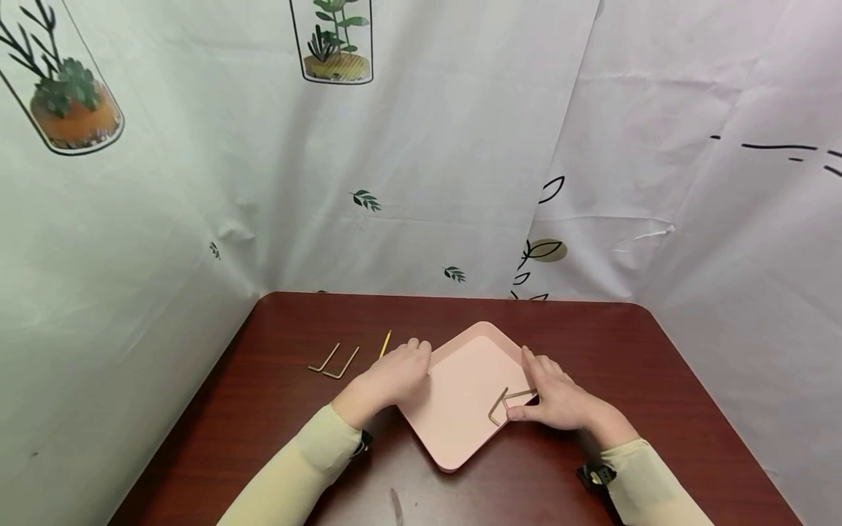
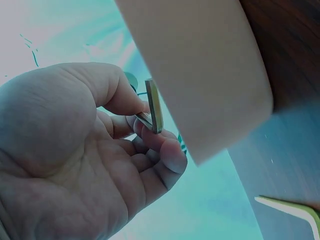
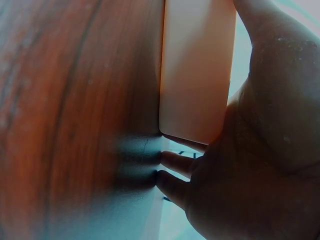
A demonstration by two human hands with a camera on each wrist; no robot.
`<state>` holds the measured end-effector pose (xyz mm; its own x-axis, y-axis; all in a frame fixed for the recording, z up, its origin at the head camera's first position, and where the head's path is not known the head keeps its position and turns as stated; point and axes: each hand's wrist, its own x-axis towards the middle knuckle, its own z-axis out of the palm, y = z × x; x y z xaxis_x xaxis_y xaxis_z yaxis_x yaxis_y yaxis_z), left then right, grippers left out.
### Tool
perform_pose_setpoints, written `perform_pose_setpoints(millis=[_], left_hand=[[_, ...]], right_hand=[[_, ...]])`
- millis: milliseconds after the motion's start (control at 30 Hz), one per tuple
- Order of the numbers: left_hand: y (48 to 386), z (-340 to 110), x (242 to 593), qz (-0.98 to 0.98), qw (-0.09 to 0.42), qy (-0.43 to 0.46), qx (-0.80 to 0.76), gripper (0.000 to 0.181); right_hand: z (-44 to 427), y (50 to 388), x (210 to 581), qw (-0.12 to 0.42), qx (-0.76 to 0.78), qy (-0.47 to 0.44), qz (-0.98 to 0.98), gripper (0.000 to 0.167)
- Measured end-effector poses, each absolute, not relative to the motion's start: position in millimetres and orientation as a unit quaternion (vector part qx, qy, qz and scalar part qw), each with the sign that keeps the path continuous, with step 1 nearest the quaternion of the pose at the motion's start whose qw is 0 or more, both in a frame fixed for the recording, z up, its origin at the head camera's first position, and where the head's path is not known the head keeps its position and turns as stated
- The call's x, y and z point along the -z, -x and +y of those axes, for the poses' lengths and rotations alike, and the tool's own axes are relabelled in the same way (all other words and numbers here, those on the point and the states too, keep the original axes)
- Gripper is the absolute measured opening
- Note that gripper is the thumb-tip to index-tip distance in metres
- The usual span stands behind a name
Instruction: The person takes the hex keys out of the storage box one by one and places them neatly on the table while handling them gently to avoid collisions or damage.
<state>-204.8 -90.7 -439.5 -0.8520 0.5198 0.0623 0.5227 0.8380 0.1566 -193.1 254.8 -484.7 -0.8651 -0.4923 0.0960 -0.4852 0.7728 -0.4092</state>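
A square pink tray (image 1: 460,387) lies cornerwise on the table. My left hand (image 1: 397,369) is at its left corner. In the left wrist view, this hand pinches a brass-coloured hex key (image 2: 156,107) between thumb and fingers, just outside the tray wall (image 2: 205,80); the head view hides this key. Around the tray's right corner rests my right hand (image 1: 559,398), its fingers straight along one side and the thumb by the other. Close to that thumb, an L-shaped hex key (image 1: 495,409) and another hex key (image 1: 520,395) lie in the tray.
Left of the tray, two more hex keys (image 1: 342,365) lie on the dark red table (image 1: 263,424). A thin yellow pencil-like stick (image 1: 386,343) shows beyond the left hand. White printed cloth (image 1: 427,183) hangs behind and beside the table.
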Motion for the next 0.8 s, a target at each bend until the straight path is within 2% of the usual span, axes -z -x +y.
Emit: perform_pose_setpoints(millis=[800], left_hand=[[211, -130, 439, -0.964, 0.001, 0.244, 0.104, 0.019]], right_hand=[[254, 192, 483, 0.007, 0.217, 0.26, 0.941, 0.133]])
